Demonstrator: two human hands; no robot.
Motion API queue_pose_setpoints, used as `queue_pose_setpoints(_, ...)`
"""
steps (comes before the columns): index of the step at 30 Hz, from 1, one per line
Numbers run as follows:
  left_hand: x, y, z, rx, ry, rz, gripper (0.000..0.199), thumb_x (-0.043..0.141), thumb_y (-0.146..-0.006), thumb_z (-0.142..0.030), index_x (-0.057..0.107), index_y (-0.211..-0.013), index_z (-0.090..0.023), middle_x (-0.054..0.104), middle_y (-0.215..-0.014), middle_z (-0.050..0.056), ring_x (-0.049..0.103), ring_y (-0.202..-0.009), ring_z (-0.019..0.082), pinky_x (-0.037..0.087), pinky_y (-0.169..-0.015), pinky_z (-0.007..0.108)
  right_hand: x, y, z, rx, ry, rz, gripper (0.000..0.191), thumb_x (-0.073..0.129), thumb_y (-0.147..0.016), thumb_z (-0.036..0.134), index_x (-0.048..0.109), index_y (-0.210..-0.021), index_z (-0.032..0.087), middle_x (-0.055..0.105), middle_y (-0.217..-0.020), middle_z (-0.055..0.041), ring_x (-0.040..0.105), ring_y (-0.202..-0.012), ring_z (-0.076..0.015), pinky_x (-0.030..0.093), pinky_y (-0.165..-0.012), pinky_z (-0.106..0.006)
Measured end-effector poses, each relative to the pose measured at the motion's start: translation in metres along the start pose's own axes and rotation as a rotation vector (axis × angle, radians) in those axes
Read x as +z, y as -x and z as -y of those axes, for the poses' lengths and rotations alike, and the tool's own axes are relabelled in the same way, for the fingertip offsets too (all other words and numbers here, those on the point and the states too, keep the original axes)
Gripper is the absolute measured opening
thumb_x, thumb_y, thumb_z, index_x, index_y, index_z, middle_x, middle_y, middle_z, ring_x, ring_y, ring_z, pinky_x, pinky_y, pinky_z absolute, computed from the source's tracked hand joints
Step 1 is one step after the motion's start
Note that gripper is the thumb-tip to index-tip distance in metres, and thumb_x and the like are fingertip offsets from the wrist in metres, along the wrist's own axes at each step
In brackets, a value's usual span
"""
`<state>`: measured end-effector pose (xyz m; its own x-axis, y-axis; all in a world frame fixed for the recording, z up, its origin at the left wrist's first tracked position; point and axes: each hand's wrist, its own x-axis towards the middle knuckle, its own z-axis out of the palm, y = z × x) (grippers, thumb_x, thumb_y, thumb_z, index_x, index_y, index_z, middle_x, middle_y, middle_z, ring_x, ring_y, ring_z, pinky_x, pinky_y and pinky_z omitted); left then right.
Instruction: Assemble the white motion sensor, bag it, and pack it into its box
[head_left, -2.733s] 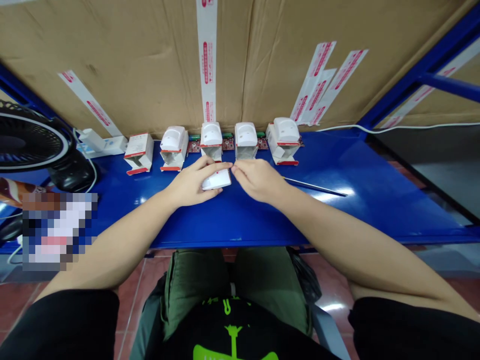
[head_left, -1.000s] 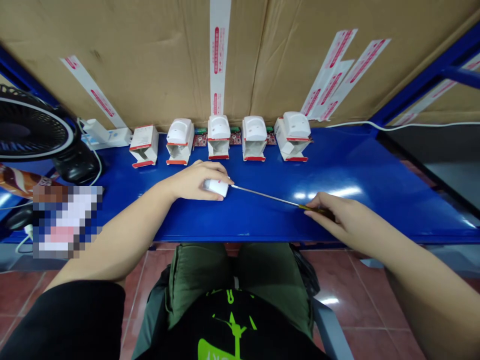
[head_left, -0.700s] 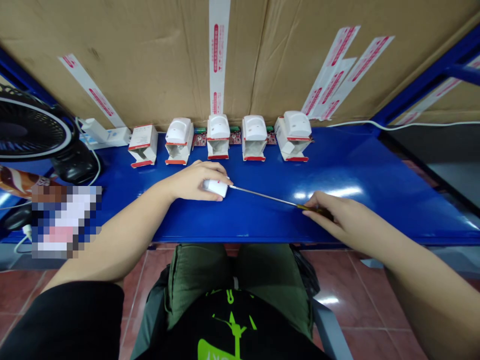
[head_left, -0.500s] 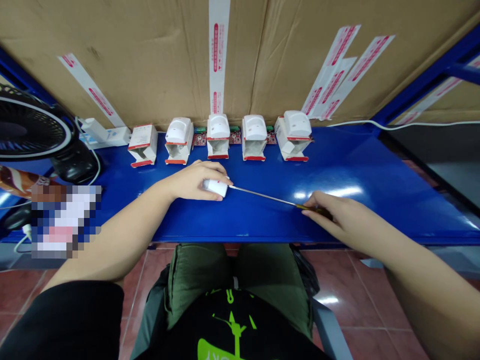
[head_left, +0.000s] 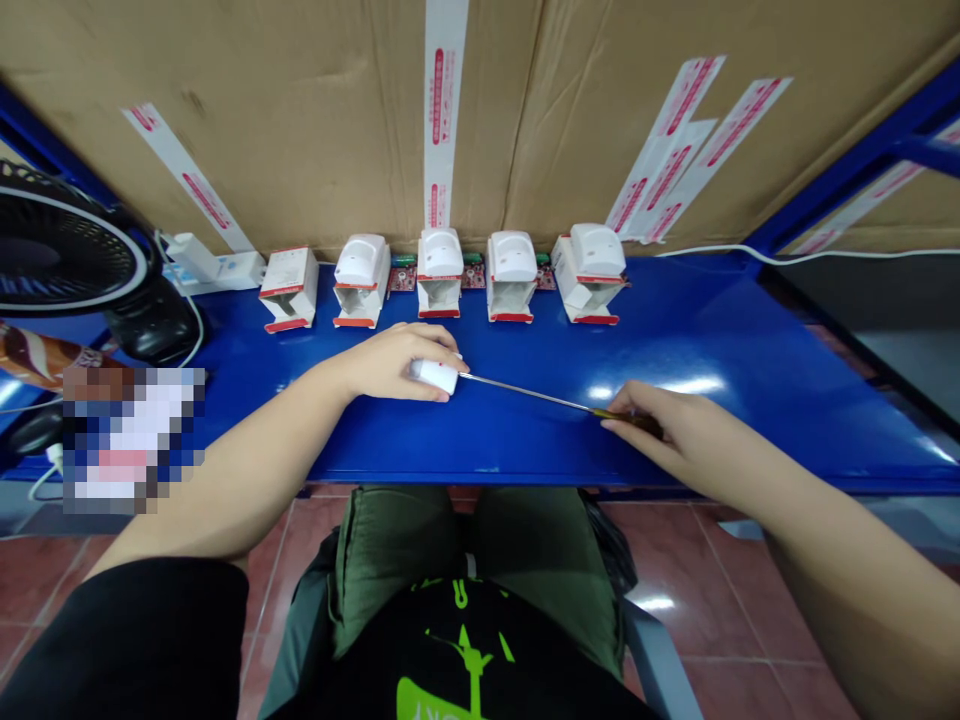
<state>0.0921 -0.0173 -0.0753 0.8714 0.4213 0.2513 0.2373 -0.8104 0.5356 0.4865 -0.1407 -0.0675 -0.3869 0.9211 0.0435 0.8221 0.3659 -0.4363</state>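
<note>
My left hand [head_left: 401,362] is closed around a small white plastic sensor housing [head_left: 439,376], held against the blue tabletop, its far part covered by my fingers. In my right hand [head_left: 664,428] is a long thin screwdriver [head_left: 529,391] with a dark yellowish handle. Its shaft points left, and the tip meets the right end of the housing. Behind my hands stands a row of small open white-and-red cartons [head_left: 290,288], most with a white sensor housing [head_left: 362,260] on top. Red circuit boards [head_left: 402,277] show between some of them.
To the left are a black fan [head_left: 67,250], a white power strip [head_left: 232,272], a brown bottle [head_left: 52,360] and a blurred-out flat object [head_left: 139,440]. A cardboard wall [head_left: 337,120] rises at the back. A white cable [head_left: 825,258] runs along the right rear.
Both hands, the housing and the screwdriver stay in nearly the same place. The view has shifted very slightly.
</note>
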Motion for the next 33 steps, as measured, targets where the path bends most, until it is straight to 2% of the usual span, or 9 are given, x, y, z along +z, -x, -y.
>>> queue_pose_setpoints(6,0.001,0.0,-0.001,0.015,0.019,-0.019,0.035,0.087,-0.098,-0.045,0.086,-0.128,-0.028,0.079,-0.131,0.013,0.078,-0.117,0.03,0.061,-0.109,0.049,-0.006,-0.003,0.002,-0.156,0.38,-0.259,0.042,0.045,-0.114,0.047,0.069,-0.087,0.026,0.081,-0.089,-0.0108,0.071,-0.065,-0.0238,0.043,-0.055,-0.035)
queue_pose_setpoints(10,0.0,0.0,-0.002,0.015,0.026,-0.021,0.035,0.086,-0.098,-0.046,0.086,-0.128,-0.027,0.079,-0.131,0.013,0.077,-0.119,0.031,0.061,-0.111,0.049,-0.014,-0.008,0.003,-0.245,0.511,-0.352,0.053,0.043,-0.118,0.049,0.072,-0.082,0.023,0.078,-0.083,-0.0111,0.065,-0.06,-0.0204,0.035,-0.055,-0.036)
queue_pose_setpoints(13,0.0,0.0,-0.001,0.004,0.03,-0.017,0.036,0.086,-0.097,-0.045,0.086,-0.129,-0.028,0.079,-0.131,0.012,0.077,-0.119,0.03,0.061,-0.112,0.049,-0.019,-0.012,0.001,-0.199,0.448,-0.295,0.054,0.042,-0.116,0.055,0.079,-0.09,0.024,0.08,-0.088,-0.0121,0.066,-0.062,-0.0232,0.037,-0.057,-0.038)
queue_pose_setpoints(15,0.0,0.001,-0.001,0.004,0.029,-0.018,0.037,0.086,-0.098,-0.046,0.085,-0.13,-0.029,0.079,-0.131,0.012,0.077,-0.119,0.03,0.061,-0.111,0.049,-0.023,-0.015,-0.001,-0.176,0.392,-0.215,0.051,0.044,-0.114,0.055,0.082,-0.096,0.027,0.082,-0.093,-0.012,0.072,-0.069,-0.0273,0.044,-0.062,-0.039)
queue_pose_setpoints(21,0.001,0.001,0.001,0.021,0.023,-0.019,0.037,0.085,-0.099,-0.048,0.085,-0.129,-0.027,0.079,-0.129,0.013,0.077,-0.118,0.03,0.061,-0.11,0.05,-0.023,-0.024,-0.008,-0.188,0.307,0.0,0.043,0.044,-0.11,0.049,0.081,-0.104,0.027,0.086,-0.095,-0.0118,0.079,-0.078,-0.0324,0.056,-0.069,-0.044)
queue_pose_setpoints(24,0.001,0.0,0.0,0.022,0.025,-0.022,0.036,0.085,-0.098,-0.047,0.085,-0.128,-0.027,0.079,-0.129,0.013,0.077,-0.118,0.031,0.061,-0.111,0.049,-0.017,-0.024,-0.011,-0.091,0.249,-0.004,0.033,0.055,-0.106,0.051,0.075,-0.112,0.026,0.083,-0.089,-0.0118,0.078,-0.071,-0.0331,0.055,-0.064,-0.042)
queue_pose_setpoints(26,0.0,0.0,-0.001,0.012,0.027,-0.023,0.035,0.087,-0.097,-0.045,0.086,-0.127,-0.027,0.079,-0.129,0.013,0.077,-0.117,0.03,0.06,-0.112,0.049,-0.014,-0.024,-0.013,-0.051,0.243,-0.037,0.027,0.057,-0.106,0.052,0.068,-0.103,0.028,0.08,-0.084,-0.0102,0.075,-0.067,-0.0317,0.052,-0.061,-0.04)
queue_pose_setpoints(30,0.0,0.0,-0.001,0.005,0.029,-0.018,0.035,0.087,-0.097,-0.045,0.086,-0.128,-0.028,0.079,-0.129,0.012,0.076,-0.118,0.03,0.06,-0.113,0.049,-0.015,-0.024,-0.013,-0.139,0.275,-0.052,0.039,0.046,-0.111,0.056,0.056,-0.082,0.03,0.077,-0.08,-0.0088,0.072,-0.065,-0.028,0.051,-0.063,-0.039)
queue_pose_setpoints(33,0.0,0.001,-0.001,0.004,0.025,-0.017,0.036,0.086,-0.097,-0.046,0.085,-0.129,-0.029,0.078,-0.13,0.012,0.076,-0.118,0.03,0.06,-0.112,0.049,-0.018,-0.025,-0.013,-0.193,0.318,-0.028,0.047,0.04,-0.113,0.058,0.066,-0.086,0.03,0.082,-0.085,-0.0092,0.075,-0.069,-0.0293,0.05,-0.062,-0.04)
